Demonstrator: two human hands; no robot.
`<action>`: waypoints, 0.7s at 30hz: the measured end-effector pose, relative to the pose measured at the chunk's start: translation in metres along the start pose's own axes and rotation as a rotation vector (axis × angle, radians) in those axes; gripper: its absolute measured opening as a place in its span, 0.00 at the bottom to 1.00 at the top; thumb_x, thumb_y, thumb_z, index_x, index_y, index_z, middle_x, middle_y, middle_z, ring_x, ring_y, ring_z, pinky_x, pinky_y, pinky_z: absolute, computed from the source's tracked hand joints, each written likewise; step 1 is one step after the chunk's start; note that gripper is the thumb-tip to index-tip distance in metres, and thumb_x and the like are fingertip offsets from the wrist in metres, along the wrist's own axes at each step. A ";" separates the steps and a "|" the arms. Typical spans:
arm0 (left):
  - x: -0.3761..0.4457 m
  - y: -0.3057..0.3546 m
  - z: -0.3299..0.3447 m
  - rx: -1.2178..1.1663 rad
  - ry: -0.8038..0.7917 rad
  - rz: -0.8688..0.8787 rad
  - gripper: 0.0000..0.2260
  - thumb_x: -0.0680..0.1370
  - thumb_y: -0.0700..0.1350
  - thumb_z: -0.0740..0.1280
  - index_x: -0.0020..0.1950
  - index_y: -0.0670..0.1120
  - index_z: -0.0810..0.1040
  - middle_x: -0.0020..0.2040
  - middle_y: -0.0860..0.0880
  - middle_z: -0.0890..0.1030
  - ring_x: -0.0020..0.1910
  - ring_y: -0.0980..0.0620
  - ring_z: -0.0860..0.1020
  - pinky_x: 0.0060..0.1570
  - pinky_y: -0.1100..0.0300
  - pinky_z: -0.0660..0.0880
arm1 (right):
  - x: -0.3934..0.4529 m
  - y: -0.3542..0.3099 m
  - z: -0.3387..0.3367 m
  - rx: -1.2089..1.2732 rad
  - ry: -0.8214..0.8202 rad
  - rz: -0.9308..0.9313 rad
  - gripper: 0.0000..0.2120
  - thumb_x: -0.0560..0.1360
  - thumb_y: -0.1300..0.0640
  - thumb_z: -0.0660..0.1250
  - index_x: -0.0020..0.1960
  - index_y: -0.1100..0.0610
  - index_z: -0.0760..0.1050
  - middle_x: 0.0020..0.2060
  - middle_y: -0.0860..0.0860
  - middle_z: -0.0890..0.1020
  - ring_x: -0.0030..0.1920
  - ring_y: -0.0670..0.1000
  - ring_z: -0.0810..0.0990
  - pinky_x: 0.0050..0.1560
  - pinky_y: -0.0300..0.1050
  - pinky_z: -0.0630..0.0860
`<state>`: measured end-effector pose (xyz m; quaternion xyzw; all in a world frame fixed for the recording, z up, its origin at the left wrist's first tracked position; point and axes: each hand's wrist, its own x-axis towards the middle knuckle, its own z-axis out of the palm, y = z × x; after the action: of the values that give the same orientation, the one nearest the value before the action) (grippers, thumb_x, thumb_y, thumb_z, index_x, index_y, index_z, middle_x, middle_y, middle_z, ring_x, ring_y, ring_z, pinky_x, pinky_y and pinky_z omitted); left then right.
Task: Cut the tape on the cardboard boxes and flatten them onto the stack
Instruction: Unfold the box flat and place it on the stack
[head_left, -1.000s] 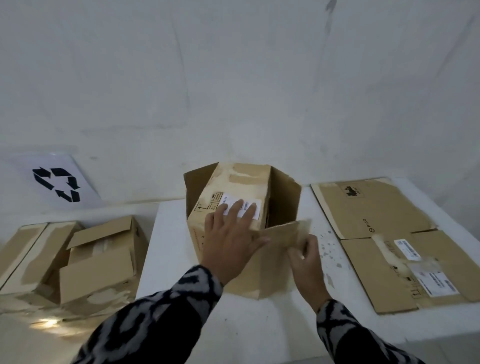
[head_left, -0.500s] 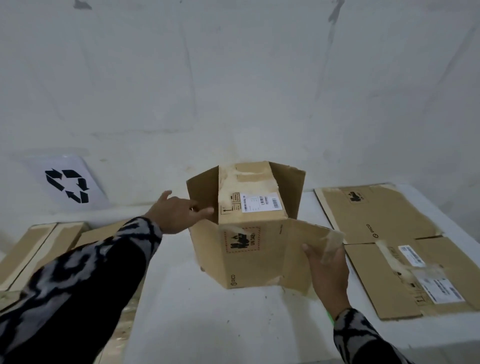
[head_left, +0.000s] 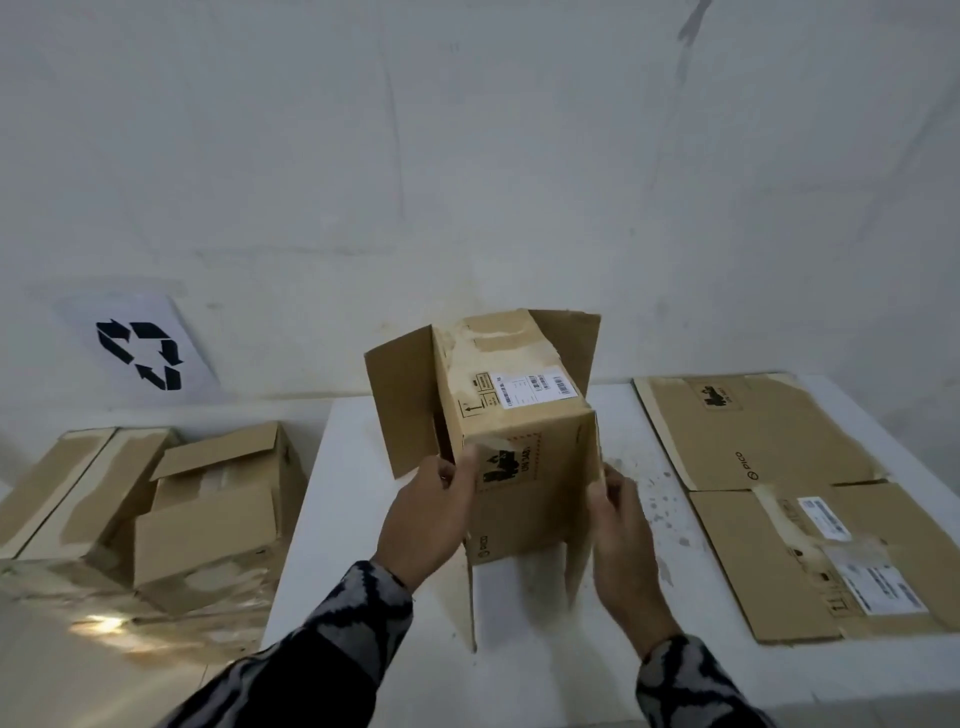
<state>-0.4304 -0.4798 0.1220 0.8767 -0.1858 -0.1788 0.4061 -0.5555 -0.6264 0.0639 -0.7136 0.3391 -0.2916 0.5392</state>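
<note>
My left hand (head_left: 423, 517) reaches forward from its patterned sleeve and grips the near left edge of the box (head_left: 524, 467), thumb on the front face and fingers (head_left: 445, 475) curled round the corner. My right hand (head_left: 621, 540) mirrors it at the box's near right edge, back of the hand toward me, fingers wrapped round that edge. Both forearms angle inward toward the box.

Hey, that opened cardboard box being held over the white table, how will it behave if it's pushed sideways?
The cardboard box probably folds rather than slides: its flaps hang open. It looks light, since the left hand and right hand grip it only at its edges. The loose flaps would likely flop.
</note>
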 end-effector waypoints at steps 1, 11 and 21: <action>0.002 -0.001 -0.002 -0.096 -0.019 -0.018 0.23 0.81 0.66 0.49 0.52 0.51 0.73 0.47 0.54 0.79 0.45 0.57 0.78 0.43 0.59 0.75 | 0.010 -0.006 -0.009 0.114 -0.034 0.064 0.24 0.82 0.37 0.50 0.56 0.56 0.74 0.51 0.49 0.80 0.53 0.50 0.77 0.53 0.46 0.73; 0.021 -0.008 -0.004 -0.622 -0.261 -0.259 0.26 0.81 0.66 0.47 0.64 0.56 0.78 0.55 0.52 0.85 0.56 0.52 0.80 0.61 0.52 0.76 | 0.086 -0.041 -0.018 -0.126 -0.368 0.301 0.29 0.79 0.30 0.45 0.53 0.45 0.78 0.48 0.45 0.83 0.53 0.48 0.80 0.55 0.47 0.74; 0.029 0.003 -0.007 -1.021 -0.354 -0.405 0.19 0.80 0.57 0.62 0.56 0.45 0.83 0.40 0.45 0.85 0.35 0.49 0.83 0.36 0.57 0.79 | 0.083 -0.047 0.010 -0.042 -0.383 0.435 0.24 0.81 0.35 0.40 0.62 0.44 0.69 0.57 0.48 0.77 0.56 0.50 0.75 0.58 0.50 0.74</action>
<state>-0.4025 -0.4904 0.1241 0.5444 0.0303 -0.4639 0.6982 -0.4896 -0.6779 0.1111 -0.6773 0.3820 -0.0220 0.6284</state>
